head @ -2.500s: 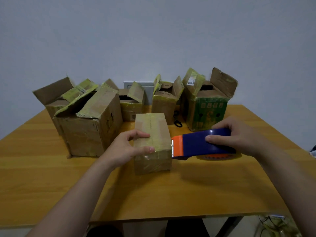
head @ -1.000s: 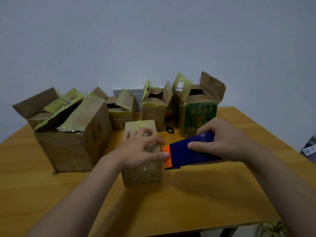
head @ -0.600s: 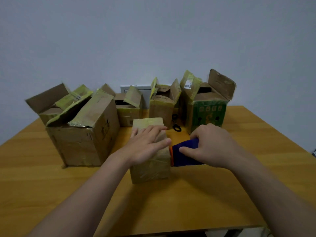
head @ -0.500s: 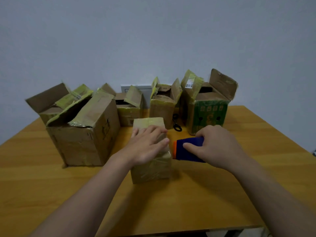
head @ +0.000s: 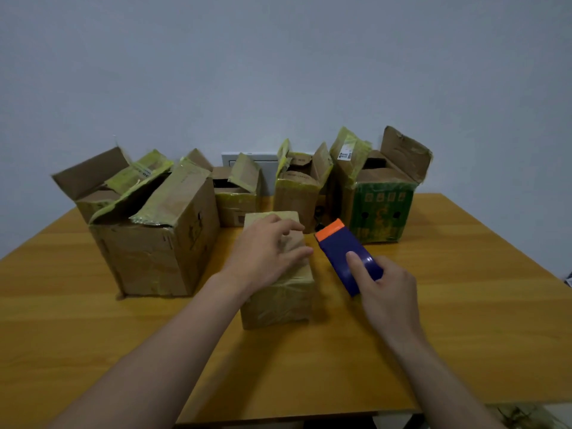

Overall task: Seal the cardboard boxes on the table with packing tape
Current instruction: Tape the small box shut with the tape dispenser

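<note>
Fingers of the left hand rest loose and flat on the small box, likely bedding its tape, mid-way across the surface. Right hand grips the tape dispenser just beside the box, orange end pointing away. Open room lies near and right; 5 open boxes line the far edge.

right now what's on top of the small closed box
Only the left hand, resting on the small box; its top under the palm is hidden. The right hand holds the tape dispenser beside it.
</note>
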The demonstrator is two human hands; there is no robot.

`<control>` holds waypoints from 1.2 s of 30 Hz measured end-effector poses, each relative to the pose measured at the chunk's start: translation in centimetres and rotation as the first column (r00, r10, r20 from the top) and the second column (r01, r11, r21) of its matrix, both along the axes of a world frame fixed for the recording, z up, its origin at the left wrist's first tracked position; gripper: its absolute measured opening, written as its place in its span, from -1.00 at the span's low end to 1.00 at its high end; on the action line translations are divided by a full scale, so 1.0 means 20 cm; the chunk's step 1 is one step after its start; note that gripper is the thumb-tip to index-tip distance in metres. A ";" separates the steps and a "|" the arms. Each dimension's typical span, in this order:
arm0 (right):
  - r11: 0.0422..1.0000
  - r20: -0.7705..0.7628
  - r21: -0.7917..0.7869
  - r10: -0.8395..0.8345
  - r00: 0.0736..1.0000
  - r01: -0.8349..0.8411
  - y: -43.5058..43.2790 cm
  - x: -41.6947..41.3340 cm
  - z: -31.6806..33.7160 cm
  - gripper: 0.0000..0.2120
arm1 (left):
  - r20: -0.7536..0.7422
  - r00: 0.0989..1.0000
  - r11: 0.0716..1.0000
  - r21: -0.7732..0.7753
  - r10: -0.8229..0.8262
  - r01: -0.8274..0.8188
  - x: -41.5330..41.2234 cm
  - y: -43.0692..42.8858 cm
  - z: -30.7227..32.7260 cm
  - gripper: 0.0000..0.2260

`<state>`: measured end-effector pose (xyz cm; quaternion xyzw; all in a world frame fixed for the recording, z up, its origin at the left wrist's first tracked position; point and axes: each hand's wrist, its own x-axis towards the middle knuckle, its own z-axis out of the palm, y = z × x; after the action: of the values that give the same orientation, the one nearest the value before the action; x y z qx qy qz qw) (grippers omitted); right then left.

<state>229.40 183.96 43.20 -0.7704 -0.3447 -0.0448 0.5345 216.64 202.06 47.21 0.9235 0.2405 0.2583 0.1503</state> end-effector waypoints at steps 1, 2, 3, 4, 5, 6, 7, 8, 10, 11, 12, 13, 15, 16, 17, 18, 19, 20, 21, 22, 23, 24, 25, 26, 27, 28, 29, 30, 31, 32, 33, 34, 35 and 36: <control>0.998 -0.093 0.066 0.028 0.995 -0.022 0.00 -0.01 0.01 -0.52 | 0.092 0.996 1.000 0.020 0.019 -0.021 -0.02 0.00 0.00 -0.66; 0.992 -0.175 0.116 0.060 0.983 -0.040 0.01 -0.01 0.02 -0.52 | 0.158 0.987 0.999 0.018 0.034 -0.038 -0.06 0.00 0.00 -0.70; 0.988 -0.224 0.146 0.088 0.971 -0.056 0.02 -0.01 0.02 -0.52 | 0.203 0.978 0.999 -0.020 0.038 -0.035 -0.09 0.01 -0.01 -0.68; 0.985 -0.241 0.157 0.110 0.964 -0.073 0.03 -0.02 0.02 -0.53 | 0.233 0.972 0.996 -0.085 0.025 -0.006 -0.13 0.01 -0.03 -0.64; 0.983 -0.244 0.160 0.131 0.961 -0.093 0.04 -0.02 0.02 -0.53 | 0.253 0.968 0.988 -0.150 -0.006 0.046 -0.17 0.01 -0.06 -0.61; 0.980 -0.239 0.163 0.152 0.959 -0.115 0.05 -0.03 0.02 -0.54 | 0.263 0.963 0.976 -0.192 -0.051 0.104 -0.20 0.00 -0.10 -0.62; 0.978 -0.231 0.164 0.166 0.959 -0.130 0.07 -0.03 0.03 -0.54 | 0.263 0.960 0.967 -0.206 -0.096 0.153 -0.23 -0.01 -0.14 -0.65; 0.976 -0.211 0.165 0.175 0.962 -0.141 0.10 -0.04 0.04 -0.55 | 0.256 0.958 0.962 -0.202 -0.132 0.186 -0.25 -0.01 -0.17 -0.68; 0.975 -0.145 0.167 0.174 0.974 -0.149 0.15 -0.06 0.06 -0.57 | 0.234 0.954 0.955 -0.184 -0.190 0.235 -0.27 -0.01 -0.21 -0.71; 0.975 -0.095 0.161 0.167 0.981 -0.150 0.18 -0.07 0.08 -0.59 | 0.218 0.952 0.951 -0.175 -0.214 0.254 -0.29 0.00 -0.22 -0.71; 0.977 -0.033 0.145 0.160 0.987 -0.153 0.20 -0.08 0.09 -0.61 | 0.196 0.951 0.948 -0.167 -0.238 0.271 -0.30 0.01 -0.23 -0.70; 0.980 0.036 0.123 0.154 0.987 -0.158 0.23 -0.09 0.10 -0.61 | 0.165 0.950 0.944 -0.159 -0.263 0.289 -0.31 0.02 -0.23 -0.69; 0.984 0.169 0.073 0.149 0.974 -0.163 0.29 -0.10 0.13 -0.63 | 0.088 0.945 0.934 -0.145 -0.316 0.325 -0.34 0.04 -0.23 -0.65; 0.986 0.224 0.046 0.148 0.963 -0.162 0.31 -0.10 0.14 -0.64 | 0.056 0.941 0.932 -0.134 -0.334 0.338 -0.35 0.05 -0.23 -0.63; 0.987 0.266 0.018 0.150 0.952 -0.161 0.34 -0.09 0.14 -0.64 | 0.049 0.938 0.928 -0.135 -0.344 0.348 -0.36 0.06 -0.23 -0.62; 0.987 0.289 -0.008 0.155 0.945 -0.159 0.35 -0.09 0.14 -0.64 | 0.081 0.935 0.920 -0.169 -0.346 0.354 -0.38 0.07 -0.23 -0.62; 0.987 0.296 -0.028 0.157 0.942 -0.156 0.36 -0.08 0.14 -0.64 | 0.152 0.931 0.904 -0.233 -0.331 0.359 -0.40 0.08 -0.23 -0.62; 0.988 0.295 -0.040 0.156 0.943 -0.151 0.36 -0.08 0.14 -0.63 | 0.236 0.924 0.880 -0.305 -0.301 0.365 -0.42 0.09 -0.24 -0.63; 0.988 0.288 -0.048 0.155 0.945 -0.147 0.36 -0.07 0.13 -0.63 | 0.305 0.914 0.854 -0.364 -0.269 0.373 -0.43 0.10 -0.25 -0.64; 0.988 0.278 -0.051 0.153 0.948 -0.145 0.36 -0.07 0.12 -0.63 | 0.347 0.905 0.833 -0.400 -0.248 0.381 -0.44 0.11 -0.25 -0.65; 0.988 0.267 -0.051 0.151 0.952 -0.143 0.36 -0.06 0.12 -0.63 | 0.363 0.900 0.823 -0.415 -0.242 0.388 -0.45 0.11 -0.25 -0.66; 0.989 0.258 -0.052 0.149 0.955 -0.140 0.35 -0.06 0.11 -0.63 | 0.362 0.900 0.824 -0.412 -0.243 0.389 -0.45 0.11 -0.25 -0.66; 0.989 0.252 -0.055 0.149 0.956 -0.140 0.35 -0.06 0.11 -0.63 | 0.352 0.903 0.837 -0.392 -0.247 0.381 -0.44 0.11 -0.25 -0.66; 0.988 0.250 -0.059 0.152 0.956 -0.142 0.35 -0.06 0.12 -0.63 | 0.334 0.908 0.855 -0.362 -0.254 0.373 -0.44 0.11 -0.24 -0.65; 0.988 0.248 -0.061 0.155 0.956 -0.145 0.35 -0.06 0.11 -0.63 | 0.311 0.912 0.868 -0.332 -0.268 0.368 -0.45 0.11 -0.24 -0.63; 0.987 0.243 -0.059 0.157 0.957 -0.147 0.35 -0.05 0.11 -0.63 | 0.287 0.913 0.869 -0.321 -0.289 0.376 -0.45 0.12 -0.24 -0.62; 0.987 0.233 -0.053 0.157 0.960 -0.149 0.35 -0.05 0.10 -0.63 | 0.269 0.912 0.855 -0.340 -0.311 0.392 -0.46 0.13 -0.23 -0.62; 0.988 0.217 -0.043 0.157 0.964 -0.151 0.35 -0.05 0.10 -0.62 | 0.261 0.908 0.829 -0.380 -0.329 0.410 -0.47 0.14 -0.23 -0.63; 0.988 0.197 -0.029 0.157 0.968 -0.154 0.35 -0.05 0.09 -0.62 | 0.254 0.905 0.807 -0.414 -0.343 0.422 -0.47 0.14 -0.23 -0.64; 0.987 0.178 -0.011 0.157 0.971 -0.157 0.35 -0.05 0.08 -0.63 | 0.252 0.904 0.800 -0.424 -0.345 0.424 -0.47 0.14 -0.23 -0.66; 0.987 0.160 0.007 0.158 0.974 -0.161 0.35 -0.05 0.07 -0.63 | 0.257 0.907 0.814 -0.406 -0.334 0.415 -0.47 0.14 -0.23 -0.67; 0.986 0.142 0.021 0.162 0.977 -0.166 0.35 -0.05 0.06 -0.62 | 0.274 0.910 0.840 -0.369 -0.310 0.397 -0.47 0.14 -0.24 -0.67; 0.985 0.126 0.033 0.165 0.978 -0.171 0.34 -0.05 0.06 -0.63 | 0.292 0.914 0.875 -0.313 -0.282 0.370 -0.47 0.13 -0.24 -0.68; 0.985 0.114 0.046 0.163 0.980 -0.169 0.34 -0.05 0.05 -0.64 | 0.305 0.918 0.912 -0.239 -0.255 0.333 -0.46 0.11 -0.25 -0.67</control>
<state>228.36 190.82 44.22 -0.7201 -0.4353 -0.0520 0.5379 207.43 204.28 42.28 0.8745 0.1097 0.3169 0.3504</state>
